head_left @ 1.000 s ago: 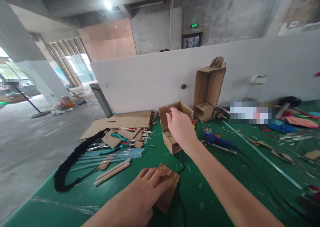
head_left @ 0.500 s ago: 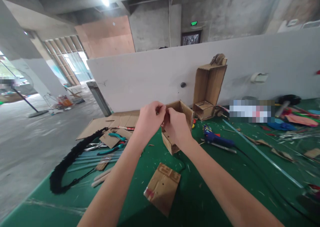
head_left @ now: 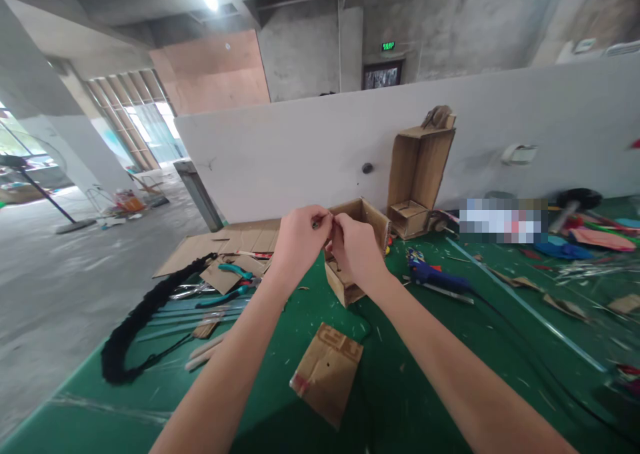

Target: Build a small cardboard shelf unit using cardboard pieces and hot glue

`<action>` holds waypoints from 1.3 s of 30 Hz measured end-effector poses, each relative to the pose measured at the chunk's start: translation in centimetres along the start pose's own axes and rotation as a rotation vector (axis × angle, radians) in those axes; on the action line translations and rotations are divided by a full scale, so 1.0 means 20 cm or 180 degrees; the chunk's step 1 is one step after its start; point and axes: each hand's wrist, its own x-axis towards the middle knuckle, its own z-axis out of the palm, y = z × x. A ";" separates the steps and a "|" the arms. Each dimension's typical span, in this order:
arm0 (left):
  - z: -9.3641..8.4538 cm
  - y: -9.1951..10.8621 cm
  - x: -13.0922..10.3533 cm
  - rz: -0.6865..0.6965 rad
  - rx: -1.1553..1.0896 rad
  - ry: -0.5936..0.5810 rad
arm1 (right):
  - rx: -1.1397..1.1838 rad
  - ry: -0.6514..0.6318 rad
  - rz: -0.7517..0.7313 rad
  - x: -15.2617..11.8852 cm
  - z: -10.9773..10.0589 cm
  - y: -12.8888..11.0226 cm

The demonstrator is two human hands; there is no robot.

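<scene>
Both hands meet at the near top edge of the small open cardboard box [head_left: 357, 254], which stands on the green table [head_left: 425, 374], centre of view. Left hand [head_left: 300, 241] comes in from the left, fingers curled, thumb and fingertips pinched together just at the box's upper left corner. Right hand [head_left: 356, 251] sits in front of the box, covering most of its near wall, fingertips pinched and touching the left hand's. Something small and dark shows between the two pinches; can't tell what it is, or whether the fingers clamp the box rim itself. The box's far wall and right side stay visible past the knuckles, lower front corner visible below the right wrist.

A flat cardboard piece [head_left: 327, 371] lies on the table nearer the camera, between the two forearms, touched by neither. Left of the hands: teal-handled pliers [head_left: 227, 284] on cardboard sheets [head_left: 235, 244], and a black braided cord [head_left: 143, 324] along the table edge. Right of the box: blue glue gun [head_left: 437, 277]. Behind it, a tall open cardboard box [head_left: 420, 174] leans against the grey partition.
</scene>
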 end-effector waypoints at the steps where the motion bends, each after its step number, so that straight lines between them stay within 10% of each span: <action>1: 0.00 0.00 0.00 0.0030 0.0039 0.0005 | 0.0006 0.0001 -0.0029 0.00 0.00 0.00; 29: -0.05 0.02 0.01 -0.0339 -0.0653 -0.0599 | 0.0157 -0.0015 -0.0264 -0.02 -0.01 0.02; 39: -0.09 -0.03 -0.09 0.0185 0.0470 0.0367 | 0.0299 -0.0239 0.0073 -0.03 -0.04 0.02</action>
